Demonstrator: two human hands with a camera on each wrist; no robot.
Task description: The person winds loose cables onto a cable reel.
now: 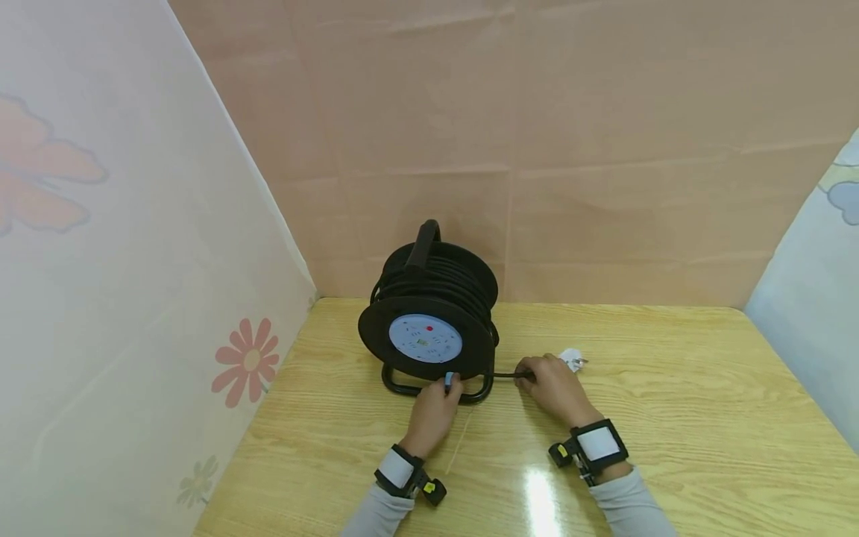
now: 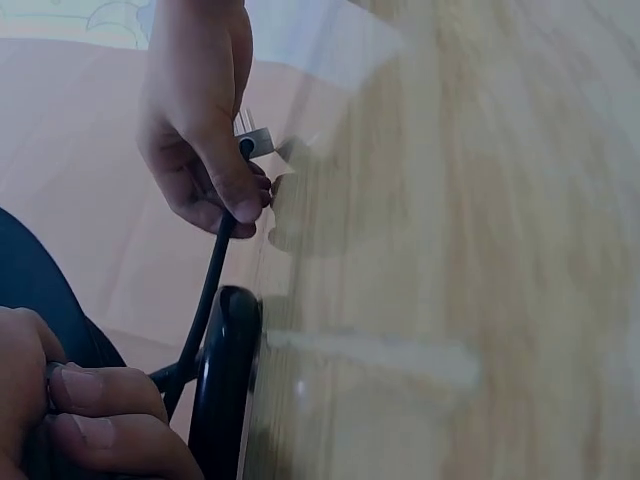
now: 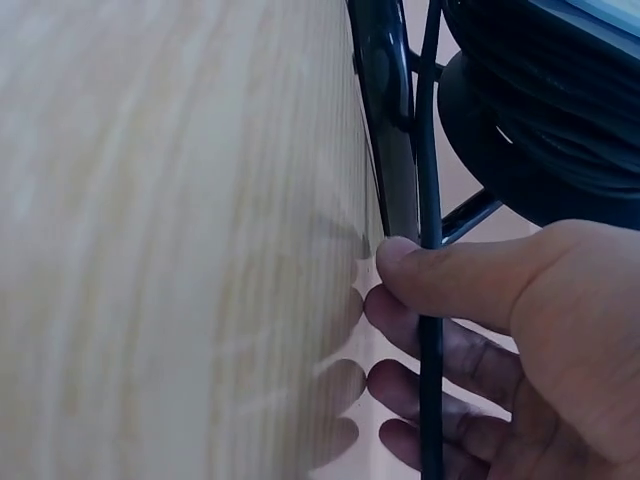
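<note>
A black cable reel [image 1: 429, 306] stands on the table, wound with thick black cable and faced with a pale blue socket panel [image 1: 426, 338]. At its lower front rim my left hand [image 1: 432, 414] grips a small blue knob [image 1: 449, 378], mostly hidden by curled fingers [image 2: 115, 390] in the left wrist view. To the right of the reel, my right hand [image 1: 553, 388] holds the cable's loose run [image 3: 430, 400] between thumb and fingers, low over the table. Just beyond that hand lies the white plug [image 1: 572, 359], its metal pins pointing right.
The reel's black tube frame [image 1: 403, 388] rests on the wood-grain table [image 1: 671, 418], with its carrying handle [image 1: 423, 246] on top. A brown sheet [image 1: 604, 149] hangs behind the table, and a flower-patterned white sheet [image 1: 154, 224] rises along the left side.
</note>
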